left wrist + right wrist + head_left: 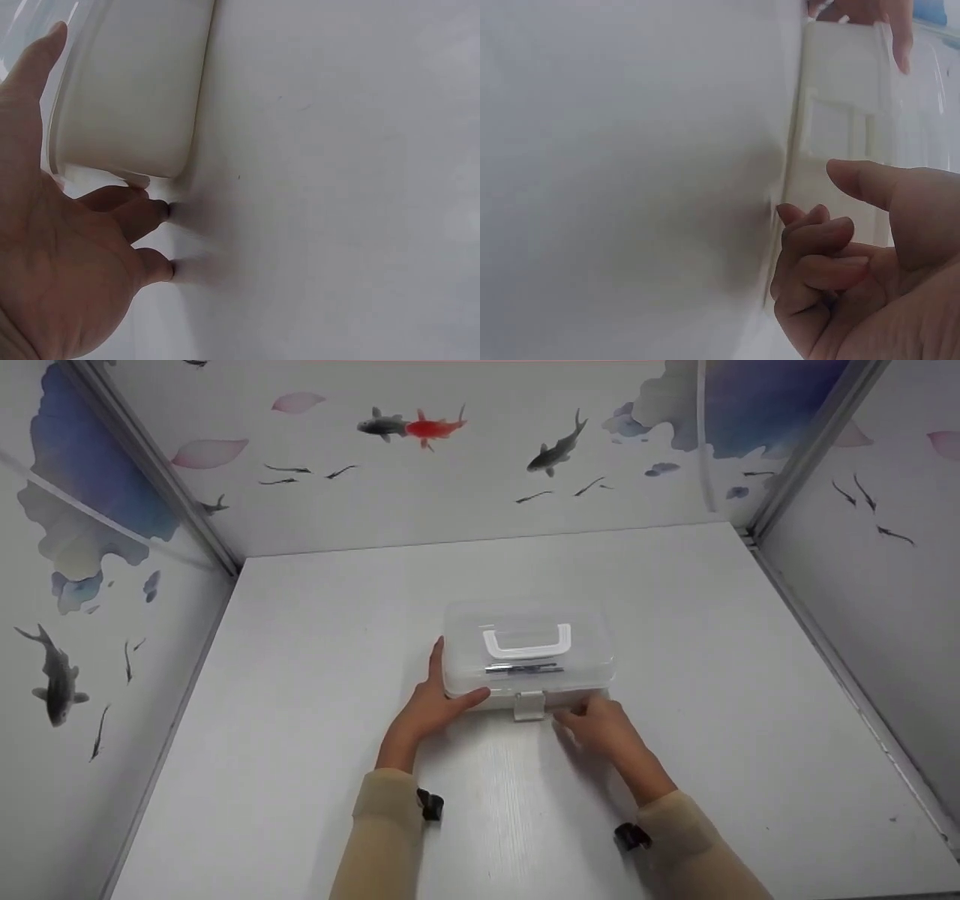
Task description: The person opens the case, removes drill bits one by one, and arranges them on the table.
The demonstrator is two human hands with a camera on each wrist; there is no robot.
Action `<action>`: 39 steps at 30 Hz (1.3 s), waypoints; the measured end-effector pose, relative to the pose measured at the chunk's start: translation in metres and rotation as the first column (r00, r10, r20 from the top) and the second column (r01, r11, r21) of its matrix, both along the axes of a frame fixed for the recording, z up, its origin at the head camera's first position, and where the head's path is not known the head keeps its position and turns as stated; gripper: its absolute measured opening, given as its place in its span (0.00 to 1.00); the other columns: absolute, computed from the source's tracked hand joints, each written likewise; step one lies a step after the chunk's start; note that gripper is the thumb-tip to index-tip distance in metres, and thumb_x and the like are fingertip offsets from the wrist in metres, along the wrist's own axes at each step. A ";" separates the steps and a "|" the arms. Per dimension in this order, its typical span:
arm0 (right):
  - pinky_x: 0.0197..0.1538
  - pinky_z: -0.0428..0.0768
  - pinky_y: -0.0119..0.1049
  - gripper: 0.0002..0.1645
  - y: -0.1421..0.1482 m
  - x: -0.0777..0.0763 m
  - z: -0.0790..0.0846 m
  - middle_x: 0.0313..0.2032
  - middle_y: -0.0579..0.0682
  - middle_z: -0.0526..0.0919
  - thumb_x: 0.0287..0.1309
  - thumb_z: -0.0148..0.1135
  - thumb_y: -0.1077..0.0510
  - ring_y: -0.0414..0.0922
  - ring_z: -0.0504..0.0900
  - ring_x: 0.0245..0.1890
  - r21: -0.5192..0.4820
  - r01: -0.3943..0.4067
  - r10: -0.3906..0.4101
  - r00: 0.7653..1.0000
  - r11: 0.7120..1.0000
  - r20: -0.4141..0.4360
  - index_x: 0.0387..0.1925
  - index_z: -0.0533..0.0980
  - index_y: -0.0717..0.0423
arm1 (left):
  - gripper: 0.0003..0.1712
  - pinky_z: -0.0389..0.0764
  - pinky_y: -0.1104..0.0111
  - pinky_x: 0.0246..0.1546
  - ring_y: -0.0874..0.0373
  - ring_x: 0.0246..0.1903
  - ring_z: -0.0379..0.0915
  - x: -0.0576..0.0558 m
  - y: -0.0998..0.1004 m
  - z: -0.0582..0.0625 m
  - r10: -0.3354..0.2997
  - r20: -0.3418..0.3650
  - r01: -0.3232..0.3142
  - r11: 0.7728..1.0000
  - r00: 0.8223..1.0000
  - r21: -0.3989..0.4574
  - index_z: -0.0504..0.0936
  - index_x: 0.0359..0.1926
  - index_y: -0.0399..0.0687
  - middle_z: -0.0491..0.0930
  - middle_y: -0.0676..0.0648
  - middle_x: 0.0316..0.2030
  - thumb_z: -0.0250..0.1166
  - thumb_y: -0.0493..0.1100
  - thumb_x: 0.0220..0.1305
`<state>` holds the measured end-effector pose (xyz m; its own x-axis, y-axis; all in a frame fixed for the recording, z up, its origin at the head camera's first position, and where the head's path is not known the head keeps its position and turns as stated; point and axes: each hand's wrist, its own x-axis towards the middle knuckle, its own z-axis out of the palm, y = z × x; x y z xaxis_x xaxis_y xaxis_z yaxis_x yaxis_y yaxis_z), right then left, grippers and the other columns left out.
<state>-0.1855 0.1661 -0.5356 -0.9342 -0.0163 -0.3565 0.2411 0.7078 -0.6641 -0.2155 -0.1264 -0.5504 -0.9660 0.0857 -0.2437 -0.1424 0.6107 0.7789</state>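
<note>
A rectangular, round-cornered box (525, 682) is standing near the middle of the smooth white desk (315, 660), well in from both side edges. Its glossy, see-through plastic lid (465, 660) is bearing a white U-shaped handle (527, 651); slim dark items (523, 668) are showing through. Its opaque whitish base is carrying a squarish latch (529, 706) in front. The left hand (429, 706) is spreading wide, bracing the left front corner; the right hand (598, 727) is folding its fingers inward beside the latch.
</note>
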 end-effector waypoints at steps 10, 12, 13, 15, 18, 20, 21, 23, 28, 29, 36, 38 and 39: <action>0.38 0.82 0.36 0.34 0.031 -0.006 0.010 0.51 0.62 0.88 0.72 0.64 0.42 0.46 0.85 0.36 -0.023 -0.003 0.003 1.000 1.000 0.019 0.63 0.78 0.66 | 0.77 0.73 0.43 0.72 0.37 0.72 0.72 0.002 -0.001 0.002 0.001 -0.003 -0.001 1.000 1.000 0.004 0.29 0.87 0.67 0.69 0.28 0.74 0.72 0.80 0.54; 0.39 0.83 0.37 0.38 0.037 -0.006 0.012 0.51 0.63 0.88 0.73 0.62 0.40 0.46 0.86 0.36 -0.021 0.002 -0.001 0.999 1.000 0.032 0.65 0.76 0.69 | 0.77 0.73 0.43 0.72 0.37 0.72 0.72 0.002 -0.001 0.002 0.002 -0.005 -0.002 1.000 1.000 0.002 0.29 0.87 0.66 0.69 0.27 0.74 0.72 0.80 0.54; 0.40 0.83 0.38 0.41 0.039 -0.006 0.013 0.51 0.65 0.88 0.73 0.62 0.38 0.46 0.87 0.36 -0.016 0.005 -0.004 0.999 1.000 0.036 0.66 0.75 0.71 | 0.77 0.73 0.43 0.72 0.37 0.72 0.72 0.002 -0.001 0.002 0.002 -0.005 -0.002 1.000 1.000 0.001 0.29 0.87 0.66 0.69 0.27 0.75 0.72 0.80 0.54; 0.43 0.85 0.42 0.46 0.044 -0.007 0.016 0.57 0.68 0.86 0.72 0.61 0.36 0.48 0.88 0.40 -0.009 0.011 -0.010 0.999 1.000 0.040 0.69 0.71 0.73 | 0.78 0.73 0.43 0.72 0.36 0.72 0.72 0.003 -0.001 0.002 0.002 -0.007 -0.002 1.000 1.000 0.001 0.29 0.87 0.66 0.69 0.27 0.75 0.72 0.80 0.54; 0.52 0.86 0.47 0.55 0.050 -0.008 0.018 0.66 0.71 0.79 0.70 0.62 0.33 0.53 0.90 0.48 -0.024 0.018 -0.017 0.999 1.000 0.036 0.77 0.60 0.71 | 0.77 0.72 0.42 0.73 0.35 0.73 0.71 0.003 0.000 0.002 0.006 -0.007 -0.006 1.000 1.000 -0.002 0.29 0.87 0.66 0.68 0.27 0.75 0.72 0.80 0.54; 0.58 0.85 0.51 0.60 0.053 -0.010 0.020 0.71 0.71 0.75 0.69 0.64 0.30 0.57 0.87 0.56 -0.043 0.021 -0.020 0.999 0.999 0.038 0.82 0.53 0.66 | 0.78 0.72 0.41 0.73 0.35 0.74 0.70 0.004 0.000 0.002 0.009 -0.004 -0.009 1.000 1.000 -0.007 0.29 0.87 0.67 0.67 0.27 0.76 0.71 0.81 0.54; 0.60 0.84 0.53 0.63 0.054 -0.011 0.020 0.72 0.70 0.73 0.68 0.64 0.29 0.59 0.85 0.60 -0.054 0.021 -0.019 0.999 0.998 0.039 0.83 0.50 0.63 | 0.78 0.72 0.41 0.73 0.35 0.74 0.70 0.004 0.000 0.001 0.010 -0.003 -0.010 1.000 1.000 -0.007 0.29 0.87 0.67 0.66 0.27 0.76 0.71 0.81 0.54; 0.66 0.81 0.58 0.67 0.056 -0.012 0.022 0.75 0.70 0.69 0.66 0.65 0.27 0.63 0.79 0.68 -0.075 0.014 -0.012 0.999 0.997 0.033 0.86 0.43 0.57 | 0.78 0.72 0.41 0.73 0.35 0.74 0.70 0.003 0.000 0.000 0.012 -0.003 -0.012 1.000 1.000 -0.005 0.29 0.87 0.67 0.66 0.27 0.76 0.71 0.81 0.54; 0.74 0.73 0.63 0.72 0.058 -0.017 0.020 0.79 0.68 0.63 0.62 0.69 0.26 0.66 0.68 0.77 -0.147 -0.009 0.011 1.000 0.989 0.009 0.87 0.36 0.48 | 0.78 0.74 0.42 0.71 0.36 0.72 0.72 0.002 0.000 -0.003 0.012 -0.015 -0.012 1.000 1.000 0.006 0.29 0.87 0.68 0.67 0.27 0.76 0.71 0.81 0.53; 0.74 0.73 0.63 0.73 0.058 -0.019 0.020 0.79 0.68 0.63 0.62 0.70 0.27 0.65 0.67 0.77 -0.161 -0.015 0.016 1.000 0.987 0.005 0.87 0.36 0.48 | 0.79 0.74 0.42 0.72 0.36 0.72 0.72 0.003 0.000 -0.003 0.014 -0.016 -0.014 1.000 1.000 0.006 0.28 0.87 0.68 0.67 0.27 0.76 0.72 0.81 0.53; 0.76 0.70 0.64 0.72 0.058 -0.026 0.016 0.80 0.68 0.60 0.62 0.74 0.32 0.66 0.66 0.79 -0.203 -0.040 0.039 0.999 0.978 -0.009 0.87 0.37 0.48 | 0.81 0.71 0.41 0.74 0.36 0.75 0.69 0.004 0.001 -0.003 0.021 0.002 -0.021 1.000 1.000 -0.020 0.28 0.87 0.62 0.64 0.29 0.78 0.72 0.82 0.52; 0.76 0.70 0.65 0.72 0.057 -0.026 0.015 0.81 0.68 0.59 0.62 0.74 0.33 0.66 0.65 0.79 -0.202 -0.046 0.044 0.999 0.978 -0.013 0.87 0.37 0.49 | 0.80 0.71 0.42 0.74 0.37 0.74 0.69 0.004 0.002 -0.003 0.019 0.001 -0.019 1.000 1.000 -0.018 0.28 0.87 0.62 0.65 0.30 0.78 0.74 0.79 0.53; 0.76 0.69 0.65 0.72 0.057 -0.027 0.015 0.81 0.67 0.59 0.62 0.74 0.34 0.66 0.65 0.79 -0.201 -0.049 0.047 0.999 0.978 -0.017 0.87 0.37 0.49 | 0.80 0.71 0.42 0.74 0.37 0.74 0.70 0.004 0.002 -0.002 0.016 -0.002 -0.016 1.000 1.000 -0.017 0.29 0.87 0.62 0.65 0.30 0.78 0.75 0.78 0.53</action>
<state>-0.2122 0.2232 -0.5201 -0.9346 -0.1316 -0.3304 0.2013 0.5701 -0.7965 -0.2111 -0.1243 -0.5522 -0.9677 0.0659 -0.2432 -0.1509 0.6215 0.7687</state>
